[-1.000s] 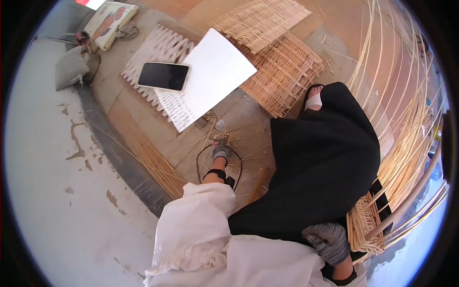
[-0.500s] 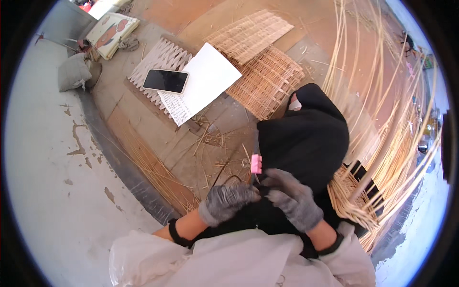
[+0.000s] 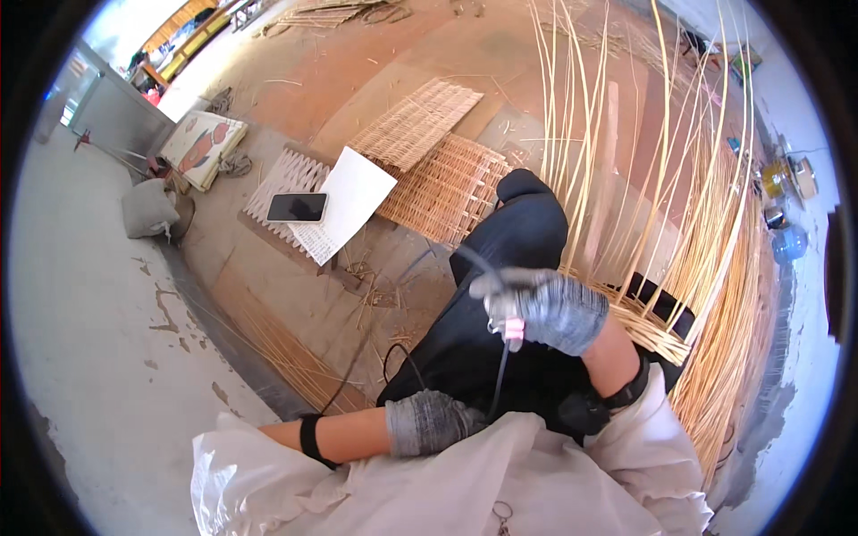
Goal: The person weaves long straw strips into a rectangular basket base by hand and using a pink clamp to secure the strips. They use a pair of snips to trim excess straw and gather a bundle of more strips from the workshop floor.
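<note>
Dark cord (image 3: 501,380) with pink piece (image 3: 514,330) is over the lap, blurred up top. Right hand (image 3: 547,308), grey glove: fingers curled closed around the cord, pink piece just beside them. Left hand (image 3: 431,422), gloved, low at the lap by the cord's lower end; fingertips unclear, can't tell how open or if gripping. Wicker basket (image 3: 652,332) with long canes right of the lap. Ahead: woven panels (image 3: 442,195), white sheet (image 3: 359,189), phone (image 3: 297,207) partly on it.

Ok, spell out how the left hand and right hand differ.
The right hand grips a dark cord; what the left hand may hold is unclear. The left hand is low by the pale garment; the right hand is higher, over dark cloth. Both wear grey gloves.
</note>
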### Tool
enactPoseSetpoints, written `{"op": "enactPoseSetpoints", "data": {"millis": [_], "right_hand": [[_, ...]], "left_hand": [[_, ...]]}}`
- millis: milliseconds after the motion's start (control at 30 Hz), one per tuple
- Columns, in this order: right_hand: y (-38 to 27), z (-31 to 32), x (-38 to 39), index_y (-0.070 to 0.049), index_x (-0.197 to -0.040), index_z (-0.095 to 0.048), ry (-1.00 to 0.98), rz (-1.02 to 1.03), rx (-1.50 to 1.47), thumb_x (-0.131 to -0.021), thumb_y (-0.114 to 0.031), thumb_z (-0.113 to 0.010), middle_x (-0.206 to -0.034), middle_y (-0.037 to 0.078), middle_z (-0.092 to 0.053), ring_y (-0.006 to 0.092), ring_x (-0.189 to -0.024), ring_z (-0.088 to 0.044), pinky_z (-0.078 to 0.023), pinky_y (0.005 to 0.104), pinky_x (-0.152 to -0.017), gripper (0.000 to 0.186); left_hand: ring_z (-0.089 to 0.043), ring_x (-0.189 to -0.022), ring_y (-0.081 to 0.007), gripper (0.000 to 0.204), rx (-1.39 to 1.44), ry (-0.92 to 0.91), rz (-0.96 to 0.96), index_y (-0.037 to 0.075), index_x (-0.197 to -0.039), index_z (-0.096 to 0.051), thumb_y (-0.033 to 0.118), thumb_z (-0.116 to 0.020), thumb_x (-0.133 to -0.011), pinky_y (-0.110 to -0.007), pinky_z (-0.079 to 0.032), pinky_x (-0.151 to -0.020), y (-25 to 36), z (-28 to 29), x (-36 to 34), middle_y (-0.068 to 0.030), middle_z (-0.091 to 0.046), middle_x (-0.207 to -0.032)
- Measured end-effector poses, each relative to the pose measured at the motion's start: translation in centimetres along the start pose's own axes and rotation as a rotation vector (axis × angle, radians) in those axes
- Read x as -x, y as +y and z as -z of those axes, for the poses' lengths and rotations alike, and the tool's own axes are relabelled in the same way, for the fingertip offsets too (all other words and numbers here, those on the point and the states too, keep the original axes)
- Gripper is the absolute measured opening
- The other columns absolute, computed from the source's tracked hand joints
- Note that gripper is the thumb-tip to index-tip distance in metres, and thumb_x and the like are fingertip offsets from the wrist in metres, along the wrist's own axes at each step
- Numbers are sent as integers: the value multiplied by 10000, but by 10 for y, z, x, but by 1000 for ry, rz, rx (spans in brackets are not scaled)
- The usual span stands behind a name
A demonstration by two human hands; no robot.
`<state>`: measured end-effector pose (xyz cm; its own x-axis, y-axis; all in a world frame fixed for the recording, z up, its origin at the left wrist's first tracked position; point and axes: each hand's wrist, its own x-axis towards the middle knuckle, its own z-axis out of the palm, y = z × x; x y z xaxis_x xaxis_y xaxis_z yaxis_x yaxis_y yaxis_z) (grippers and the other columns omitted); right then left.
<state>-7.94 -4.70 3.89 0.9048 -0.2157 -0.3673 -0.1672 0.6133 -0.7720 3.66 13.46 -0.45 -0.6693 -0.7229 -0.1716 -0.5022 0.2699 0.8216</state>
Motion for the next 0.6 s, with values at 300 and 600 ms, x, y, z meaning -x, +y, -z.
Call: {"op": "enactPoseSetpoints", "data": {"millis": [300, 600], "right_hand": [[-19, -29, 22, 0, -898, -590, 9, 156, 434, -663, -60, -688, -695, -19, -517, 64, -639, -491, -421, 203, -548, 262], [20, -39, -3, -6, -949, -541, -76, -171, 50, -813, -133, -550, -716, 39, -539, 92, -621, -530, -435, 213, -564, 186]], "left_hand": [[-558, -722, -325, 212, -546, 120, 565, 88, -835, -629, 278, -554, -776, -387, -449, -636, 10, 163, 50, -142, -598, -783], [-553, -786, -257, 273, -23, -780, 379, 12, -812, -617, 280, -619, -761, -329, -440, -695, 48, 133, 57, -138, -594, -845]]}}
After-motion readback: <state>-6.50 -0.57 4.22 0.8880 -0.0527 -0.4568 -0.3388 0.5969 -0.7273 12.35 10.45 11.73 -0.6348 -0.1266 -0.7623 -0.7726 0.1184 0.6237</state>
